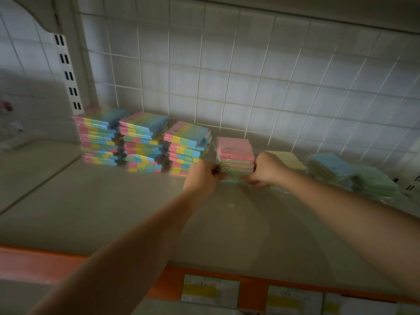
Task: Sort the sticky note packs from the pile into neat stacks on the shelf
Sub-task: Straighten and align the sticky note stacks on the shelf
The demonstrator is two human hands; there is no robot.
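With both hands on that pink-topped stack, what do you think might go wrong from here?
1. The left hand and right hand squeeze the pink-topped stack from its sides; its wrapped packs may slip and fan out.
2. The striped stack stands close to the left hand, so a nudge could topple it.
3. The loose pile at the right lies unevenly and might slide.

On the shelf (113, 201) in front of you, three stacks (143, 144) stand side by side at the back left, against the grid wall (227, 76). Right of them stands a fourth stack (235, 153), with your left hand (202, 178) at its left side and your right hand (266, 169) at its right. Further right lies the pile (345, 173). Labels (210, 289) sit on the shelf's front edge, nearest you.
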